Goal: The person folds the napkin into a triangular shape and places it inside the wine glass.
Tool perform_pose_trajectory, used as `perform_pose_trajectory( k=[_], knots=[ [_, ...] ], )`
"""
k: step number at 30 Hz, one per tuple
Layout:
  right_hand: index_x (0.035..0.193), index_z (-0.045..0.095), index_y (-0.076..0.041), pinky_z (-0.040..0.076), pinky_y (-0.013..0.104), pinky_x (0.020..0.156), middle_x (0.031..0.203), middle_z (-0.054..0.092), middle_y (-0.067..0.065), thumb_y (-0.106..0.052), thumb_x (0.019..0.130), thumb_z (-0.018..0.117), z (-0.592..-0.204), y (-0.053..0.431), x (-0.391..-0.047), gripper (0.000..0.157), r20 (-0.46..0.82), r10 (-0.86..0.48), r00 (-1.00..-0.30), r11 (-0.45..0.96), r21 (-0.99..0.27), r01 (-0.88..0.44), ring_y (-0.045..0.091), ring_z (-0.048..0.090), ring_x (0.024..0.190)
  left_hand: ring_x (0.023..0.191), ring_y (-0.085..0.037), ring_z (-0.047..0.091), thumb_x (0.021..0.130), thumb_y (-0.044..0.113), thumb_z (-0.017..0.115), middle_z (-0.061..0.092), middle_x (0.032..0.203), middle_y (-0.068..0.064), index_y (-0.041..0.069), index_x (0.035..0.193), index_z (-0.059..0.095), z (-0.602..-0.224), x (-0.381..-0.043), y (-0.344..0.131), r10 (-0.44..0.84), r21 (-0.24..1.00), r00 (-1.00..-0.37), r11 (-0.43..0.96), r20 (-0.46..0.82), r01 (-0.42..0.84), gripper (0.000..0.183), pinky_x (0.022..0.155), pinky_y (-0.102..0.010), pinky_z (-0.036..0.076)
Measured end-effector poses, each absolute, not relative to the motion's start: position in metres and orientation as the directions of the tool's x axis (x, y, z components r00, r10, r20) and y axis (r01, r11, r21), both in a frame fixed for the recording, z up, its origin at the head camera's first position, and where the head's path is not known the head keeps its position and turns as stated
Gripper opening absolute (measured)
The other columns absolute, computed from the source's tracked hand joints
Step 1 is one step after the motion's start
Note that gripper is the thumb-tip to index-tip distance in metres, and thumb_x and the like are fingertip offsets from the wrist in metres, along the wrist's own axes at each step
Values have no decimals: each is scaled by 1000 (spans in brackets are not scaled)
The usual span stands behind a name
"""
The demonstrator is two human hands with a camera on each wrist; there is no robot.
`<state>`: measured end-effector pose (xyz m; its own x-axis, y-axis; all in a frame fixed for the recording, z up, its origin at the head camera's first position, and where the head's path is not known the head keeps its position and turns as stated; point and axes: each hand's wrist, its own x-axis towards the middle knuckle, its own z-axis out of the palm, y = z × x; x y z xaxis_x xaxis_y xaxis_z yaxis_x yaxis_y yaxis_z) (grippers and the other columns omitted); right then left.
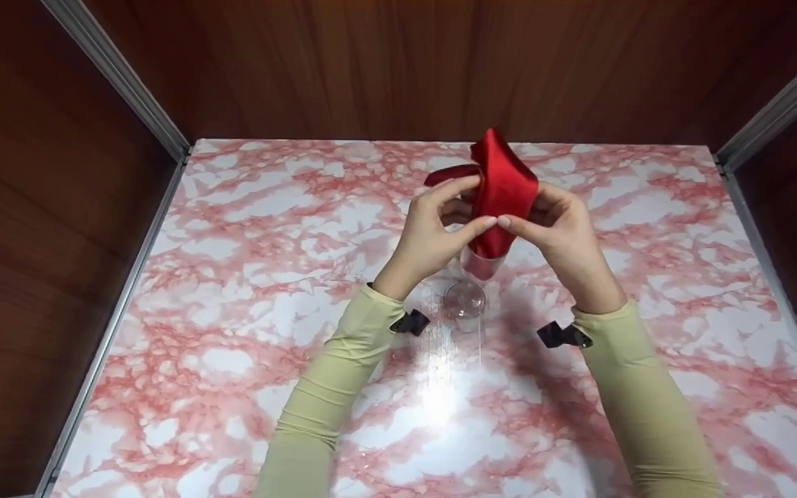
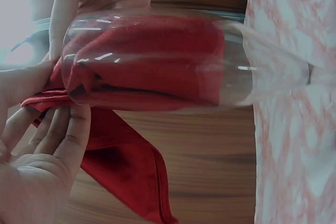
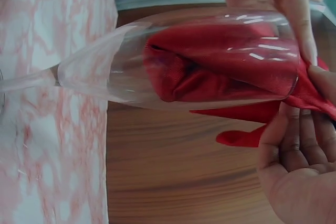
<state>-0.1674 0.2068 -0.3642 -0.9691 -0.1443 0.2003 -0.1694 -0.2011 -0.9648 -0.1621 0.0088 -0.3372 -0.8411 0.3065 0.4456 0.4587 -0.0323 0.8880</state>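
A red satin cloth napkin (image 1: 506, 183) stands partly inside a clear stemmed glass (image 1: 465, 301). In the left wrist view its lower part is bunched within the bowl of the glass (image 2: 239, 72), while a loose corner (image 2: 131, 166) hangs outside. My left hand (image 1: 433, 225) pinches the napkin at the rim from the left, thumb in front and fingers behind. From the right, my right hand (image 1: 568, 225) pinches it too, the two thumb tips almost meeting. Two red tips (image 3: 241, 137) droop behind the glass in the right wrist view.
The glass is upright on a red-and-white marbled table (image 1: 246, 311). Brown wood-grain panels (image 1: 315, 69) enclose the back and sides, with metal rails (image 1: 129, 76) at the corners. Small black devices (image 1: 412, 322) sit at both wrists, below the hands.
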Motion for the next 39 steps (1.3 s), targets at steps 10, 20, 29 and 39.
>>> perform_pose_trajectory(
  k=[10,20,29,39],
  knots=[
    [110,64,6,53,31,80,101,67,18,5,80,73,-369,206,-169,32,192,-151,-970,-236,-960,-153,24,63,92,83,-22,63,84,-5,69,61,101,-20,-12,124,56,-350,-168,7,287,923,-877,-107,384,369,44,79,-36,55],
    [109,67,5,46,32,87,99,68,16,4,78,76,-370,210,-166,33,219,-166,-962,-112,-973,-202,25,59,91,86,-19,64,81,-2,74,63,98,-16,-8,123,59,-366,-175,5,309,890,-837,-84,451,449,46,80,-32,54],
    [108,66,4,47,30,84,97,68,15,5,77,76,-375,207,-166,32,221,-111,-969,-179,-963,-199,23,60,90,83,-24,64,80,-8,72,64,91,-20,-11,121,55,-356,-163,8,225,878,-849,-141,478,457,44,80,-36,54],
    [105,63,6,52,31,81,97,65,14,14,79,69,-372,208,-168,27,259,-29,-966,-347,-909,-233,24,62,88,96,-22,60,90,-7,58,56,117,-25,-12,130,44,-363,-168,11,209,879,-870,-282,447,384,43,87,-38,50]
  ],
)
